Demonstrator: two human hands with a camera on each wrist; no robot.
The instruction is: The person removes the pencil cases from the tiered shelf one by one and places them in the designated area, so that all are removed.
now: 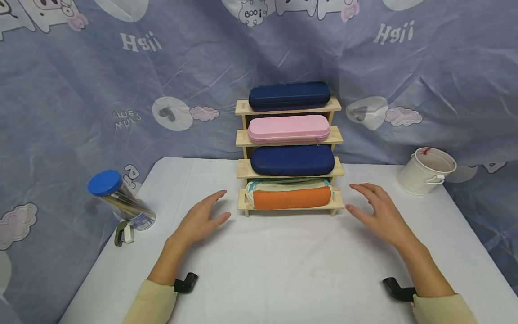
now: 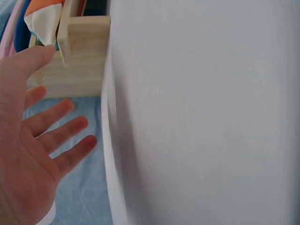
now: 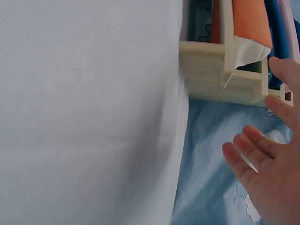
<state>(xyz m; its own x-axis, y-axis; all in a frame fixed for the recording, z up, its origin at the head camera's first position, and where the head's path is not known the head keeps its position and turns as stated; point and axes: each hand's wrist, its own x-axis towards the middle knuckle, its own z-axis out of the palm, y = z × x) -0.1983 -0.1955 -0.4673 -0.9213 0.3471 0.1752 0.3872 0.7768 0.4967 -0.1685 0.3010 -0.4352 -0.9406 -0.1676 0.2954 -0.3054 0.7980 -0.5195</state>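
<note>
Basically, left hand (image 1: 198, 221) and right hand (image 1: 382, 217) are both empty, fingers extended, either side of the stepped wooden rack (image 1: 244, 168) at the white table's (image 1: 283, 265) back, staggered probably so upper navy case (image 1: 289, 95), pink case (image 1: 288, 128), lower navy case (image 1: 292, 160) and orange-and-cream pouch (image 1: 291, 198) stay individually reachable.

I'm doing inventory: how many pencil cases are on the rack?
4, on the wooden rack: dark navy case on the top tier, pink case on the second, blue case on the third, orange-and-cream case on the bottom. Others may be hidden behind.
</note>
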